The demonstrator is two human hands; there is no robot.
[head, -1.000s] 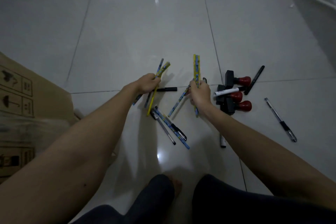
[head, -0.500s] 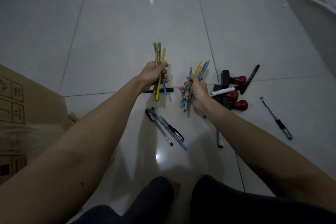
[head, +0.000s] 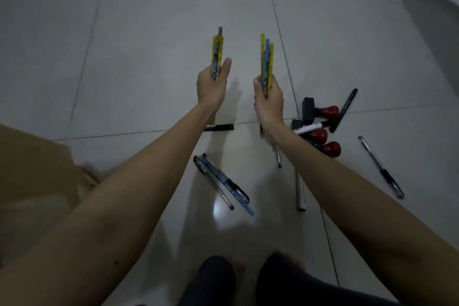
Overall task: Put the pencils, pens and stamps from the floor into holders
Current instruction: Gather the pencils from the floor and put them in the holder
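While raised above the tiled floor (head: pixel 149 57), left hand (head: pixel 211 87) clamped on one pencil bundle (head: pixel 216 57), right hand (head: pixel 269 102) clamped on another pencil bundle (head: pixel 266 62); below, loose pens (head: pixel 223 181) and red-knobbed stamps (head: pixel 320 126) lying beside the right forearm.

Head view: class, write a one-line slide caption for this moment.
Left hand and right hand each hold pencil bundles upright above pens and stamps on the floor.

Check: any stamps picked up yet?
No. The left hand and right hand hold only pencils, and the three red-knobbed stamps lie on the floor.
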